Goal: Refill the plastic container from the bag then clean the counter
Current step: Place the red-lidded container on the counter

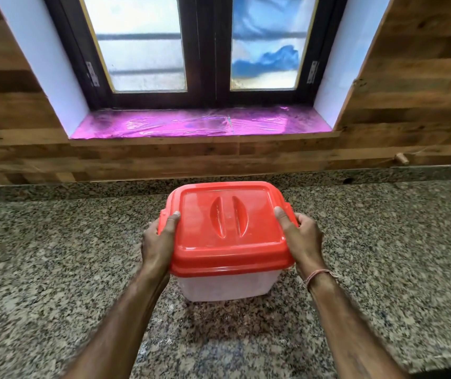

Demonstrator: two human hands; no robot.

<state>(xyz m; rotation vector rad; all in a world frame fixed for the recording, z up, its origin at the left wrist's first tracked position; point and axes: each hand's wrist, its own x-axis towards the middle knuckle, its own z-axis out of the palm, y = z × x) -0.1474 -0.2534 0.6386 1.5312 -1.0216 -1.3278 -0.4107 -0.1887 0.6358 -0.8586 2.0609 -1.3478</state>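
A plastic container [227, 285] with a translucent white body is sitting at the centre of the frame on the speckled granite counter [55, 255], its red lid [227, 228] on top. The left hand [158, 242] is grasping the lid's left edge — thumb lying on top, fingers wrapping down the side. The right hand [302, 239] is gripping the right edge in the same way, thumb on the lid's top surface; a thin thread bracelet [318, 276] is circling that wrist. Both forearms are reaching in from the bottom of the frame. Across the upper part, a dark-framed window [205, 50] with frosted panes is standing above a sill lined in shiny pink foil [202, 123] — wood-look panelling [14, 105] is flanking it on either side.
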